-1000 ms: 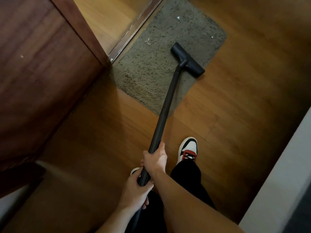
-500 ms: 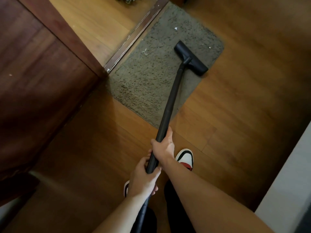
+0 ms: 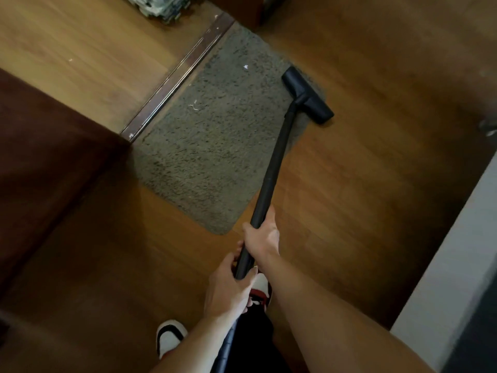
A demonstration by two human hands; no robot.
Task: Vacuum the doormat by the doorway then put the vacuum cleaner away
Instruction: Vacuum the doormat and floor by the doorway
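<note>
A grey shaggy doormat (image 3: pixel 215 146) lies on the wooden floor against the metal door threshold (image 3: pixel 174 79). White scraps (image 3: pixel 245 67) and a pale thread (image 3: pixel 193 107) lie on it. The black vacuum head (image 3: pixel 308 95) sits at the mat's right edge, partly over bare floor. Its black tube (image 3: pixel 271 173) slants down to me. My right hand (image 3: pixel 262 235) grips the tube higher up. My left hand (image 3: pixel 228 289) grips it just below, near the hose.
A dark wooden door (image 3: pixel 51 170) stands at the left. A white wall edge (image 3: pixel 451 265) runs along the right. A stack of papers (image 3: pixel 158 6) lies beyond the threshold. My white, black and red shoes (image 3: pixel 168 337) stand on the floor below.
The vacuum head has slid from the middle of the mat to its right edge. Both hands stayed on the tube and moved forward. The view shifted toward the doorway.
</note>
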